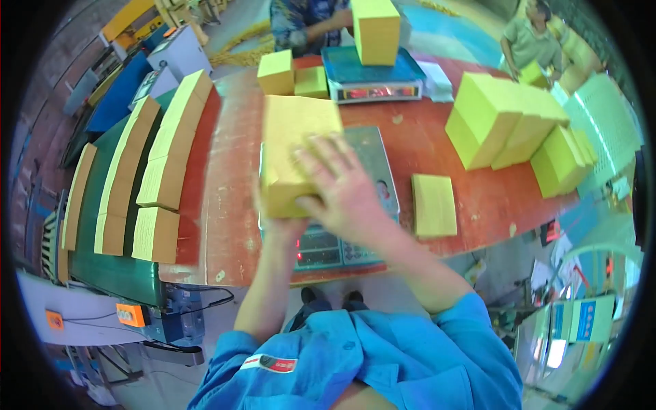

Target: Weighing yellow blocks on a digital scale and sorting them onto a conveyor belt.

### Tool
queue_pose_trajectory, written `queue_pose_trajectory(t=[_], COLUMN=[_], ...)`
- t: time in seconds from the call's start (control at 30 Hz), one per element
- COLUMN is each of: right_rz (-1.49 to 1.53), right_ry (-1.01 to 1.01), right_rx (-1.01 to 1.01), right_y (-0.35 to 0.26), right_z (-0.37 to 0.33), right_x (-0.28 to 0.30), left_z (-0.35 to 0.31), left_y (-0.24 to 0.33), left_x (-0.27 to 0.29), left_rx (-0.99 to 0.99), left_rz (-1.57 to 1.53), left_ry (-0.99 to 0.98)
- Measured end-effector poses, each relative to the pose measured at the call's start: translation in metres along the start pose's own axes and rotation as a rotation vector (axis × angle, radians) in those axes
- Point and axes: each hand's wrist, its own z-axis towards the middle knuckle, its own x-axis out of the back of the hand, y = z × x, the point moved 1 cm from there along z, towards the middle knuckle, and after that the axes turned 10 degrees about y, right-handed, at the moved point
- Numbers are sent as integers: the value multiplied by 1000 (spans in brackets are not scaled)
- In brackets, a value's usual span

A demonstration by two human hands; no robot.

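Observation:
Over the near digital scale I have a thick block of yellow paper between my hands. My left hand is closed on its lower left side, with most of the fingers hidden behind the block. My right hand presses against the right side, its fingers spread and slightly blurred, the thumb near the lower front edge. The block covers the left part of the scale's plate. To the right of the scale, a smaller yellow paper stack lies on the red table.
Rows of yellow paper stacks stand on a green conveyor at the left. Larger yellow blocks sit at the right. At the far side, another scale bears a tall block, near a co-worker.

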Motion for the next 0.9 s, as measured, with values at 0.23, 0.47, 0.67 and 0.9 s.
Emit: queue_pose_trajectory(t=[0.23,0.47,0.67,0.9], right_rz=[-43,-121,-206,-415], right_ry=[-155,-182,501,373], right_rx=[-79,-206,-493,-641], right_y=[50,16,-29,-78], right_z=[-5,2,-17,-13], right_x=[10,19,31,31], left_z=[-39,170,426,493], left_y=[3,182,138,110], left_x=[-13,32,20,29], left_rx=[666,103,-553,-115], left_rz=[183,1682,2426,2619], left_ry=[236,222,353,559])
